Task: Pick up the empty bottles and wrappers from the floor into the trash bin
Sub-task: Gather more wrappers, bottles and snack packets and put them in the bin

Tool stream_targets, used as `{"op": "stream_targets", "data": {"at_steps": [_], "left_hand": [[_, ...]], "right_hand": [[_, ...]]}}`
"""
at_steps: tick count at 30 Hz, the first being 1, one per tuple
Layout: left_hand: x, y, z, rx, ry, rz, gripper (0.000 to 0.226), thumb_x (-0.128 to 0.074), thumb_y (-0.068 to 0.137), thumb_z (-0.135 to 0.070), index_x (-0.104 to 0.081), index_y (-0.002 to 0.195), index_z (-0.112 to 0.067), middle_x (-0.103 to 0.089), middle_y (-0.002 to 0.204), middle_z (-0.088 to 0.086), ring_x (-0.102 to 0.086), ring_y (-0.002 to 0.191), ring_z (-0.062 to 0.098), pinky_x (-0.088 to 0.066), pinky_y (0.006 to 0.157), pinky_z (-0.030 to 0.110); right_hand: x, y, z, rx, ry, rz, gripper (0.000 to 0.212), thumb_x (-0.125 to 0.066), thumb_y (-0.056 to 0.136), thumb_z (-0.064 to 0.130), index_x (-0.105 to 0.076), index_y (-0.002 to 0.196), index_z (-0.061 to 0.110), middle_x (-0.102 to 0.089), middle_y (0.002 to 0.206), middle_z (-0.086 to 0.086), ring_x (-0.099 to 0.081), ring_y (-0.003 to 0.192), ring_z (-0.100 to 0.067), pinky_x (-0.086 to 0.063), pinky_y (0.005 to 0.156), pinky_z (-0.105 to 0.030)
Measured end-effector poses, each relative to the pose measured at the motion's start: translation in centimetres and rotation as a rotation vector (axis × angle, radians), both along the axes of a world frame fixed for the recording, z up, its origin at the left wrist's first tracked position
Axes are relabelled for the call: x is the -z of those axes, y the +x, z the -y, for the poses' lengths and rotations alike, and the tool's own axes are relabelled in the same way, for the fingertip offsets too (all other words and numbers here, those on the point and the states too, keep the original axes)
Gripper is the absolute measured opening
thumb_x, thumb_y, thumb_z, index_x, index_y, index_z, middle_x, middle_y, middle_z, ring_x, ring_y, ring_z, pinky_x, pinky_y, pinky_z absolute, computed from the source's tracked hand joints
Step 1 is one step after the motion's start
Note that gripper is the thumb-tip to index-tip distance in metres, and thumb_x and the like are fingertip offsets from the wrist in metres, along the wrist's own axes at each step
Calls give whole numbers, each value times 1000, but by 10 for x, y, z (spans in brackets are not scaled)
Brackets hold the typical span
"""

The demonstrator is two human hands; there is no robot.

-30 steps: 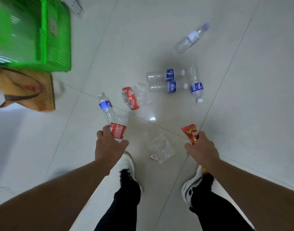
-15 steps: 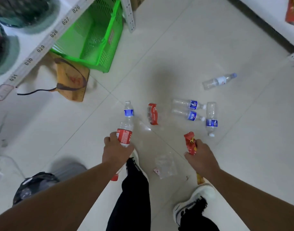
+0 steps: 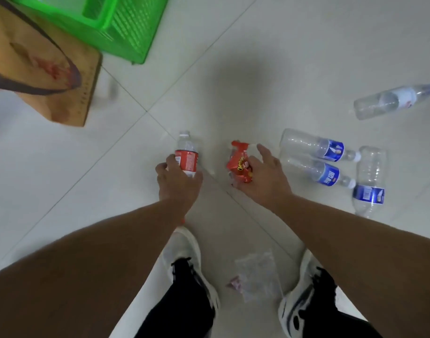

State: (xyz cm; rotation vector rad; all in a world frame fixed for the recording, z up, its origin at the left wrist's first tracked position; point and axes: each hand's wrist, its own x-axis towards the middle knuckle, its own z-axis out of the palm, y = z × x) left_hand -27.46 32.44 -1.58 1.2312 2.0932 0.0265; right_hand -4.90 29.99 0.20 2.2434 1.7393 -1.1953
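Observation:
My left hand (image 3: 178,181) grips an upright clear bottle with a red label (image 3: 186,158) just above the floor. My right hand (image 3: 266,178) holds a red snack wrapper (image 3: 240,168) with its forefinger stretched forward; a crumpled red-and-clear piece (image 3: 239,145) lies right at the wrapper's far end. Three clear bottles with blue labels lie to the right: one (image 3: 314,146), a second (image 3: 322,173) and a third (image 3: 368,182). A white-labelled bottle (image 3: 395,100) lies farther right. A clear plastic wrapper (image 3: 257,274) lies between my shoes.
A green plastic basket (image 3: 126,25) stands at the top left, with a brown paper bag (image 3: 43,67) next to it. My two white-and-black shoes stand on the pale tiled floor (image 3: 270,57) below my hands.
I have bent lower and everything looks nearer. My right hand with the red wrapper moved forward to the crumpled red piece. The blue-labelled bottle seen above my left hand is gone from view.

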Motion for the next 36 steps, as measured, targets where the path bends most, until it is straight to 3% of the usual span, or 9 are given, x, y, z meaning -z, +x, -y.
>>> {"op": "stream_targets", "data": {"at_steps": [4, 7, 10, 13, 18, 21, 25, 31, 36], "left_hand": [[48, 20, -4, 23, 129, -25, 97, -83, 77, -47, -28, 155, -33, -45, 150, 8, -56, 123, 36, -53, 99, 50], [53, 33, -5, 110, 68, -120, 112, -85, 79, -38, -9, 161, -47, -29, 161, 13, -53, 129, 40, -52, 101, 59], [44, 33, -8, 195, 3, -182, 112, -84, 83, -37, -7, 163, -49, -26, 160, 15, -49, 131, 39, -49, 104, 59], [24, 26, -7, 170, 18, -146, 105, -81, 83, -30, -14, 162, -46, -40, 153, 15, -55, 127, 41, -51, 101, 56], [-43, 6, 9, 119, -32, -71, 100, -79, 81, -28, -19, 160, -42, -64, 124, 7, -65, 108, 35, -56, 92, 50], [-91, 0, 21, 124, -70, -72, 102, -77, 79, -23, -18, 160, -44, -61, 127, 7, -62, 110, 35, -55, 96, 55], [-146, -12, 33, 93, -86, -63, 102, -79, 77, -25, -19, 158, -45, -59, 128, 6, -61, 110, 35, -55, 96, 55], [-250, -29, 46, 188, -57, -14, 102, -78, 74, -28, -22, 157, -46, -56, 132, 5, -60, 113, 34, -53, 95, 52], [-328, -43, 73, 304, -29, 32, 109, -81, 71, -32, -19, 159, -50, -51, 139, -2, -60, 115, 29, -56, 95, 50]], "right_hand": [[75, -5, -4, -146, -19, 116, 100, -84, 80, 52, -35, 164, 31, -9, 178, -4, -15, 158, -47, -38, 117, -65], [92, -9, 9, -176, 128, 165, 73, -80, 80, 35, -53, 147, 21, -40, 160, -10, -45, 133, -48, -56, 90, -58], [75, -6, 25, -50, 182, 100, 40, -70, 86, 23, -62, 124, 16, -61, 121, -10, -61, 106, -42, -50, 69, -42], [36, 5, 39, 105, 161, 81, 39, -69, 88, 29, -63, 125, 19, -64, 106, -7, -64, 100, -37, -55, 73, -46], [-37, 30, 58, 75, 85, 72, 38, -70, 87, 30, -62, 123, 21, -62, 101, -4, -64, 99, -35, -54, 76, -45], [-81, 42, 65, 80, 37, 94, 41, -69, 88, 31, -58, 127, 23, -61, 100, -1, -65, 99, -32, -55, 76, -44], [-142, 47, 71, 114, 6, 85, 66, -67, 88, 31, -43, 149, 25, -65, 109, 0, -64, 101, -27, -58, 79, -46], [-257, 38, 78, 276, 30, 57, 53, -72, 83, 24, -44, 127, 35, -62, 95, 8, -63, 86, -24, -54, 70, -41], [-328, 25, 101, 402, 10, 21, 54, -68, 80, 21, -41, 124, 40, -66, 90, 7, -66, 79, -25, -57, 72, -44]]}}
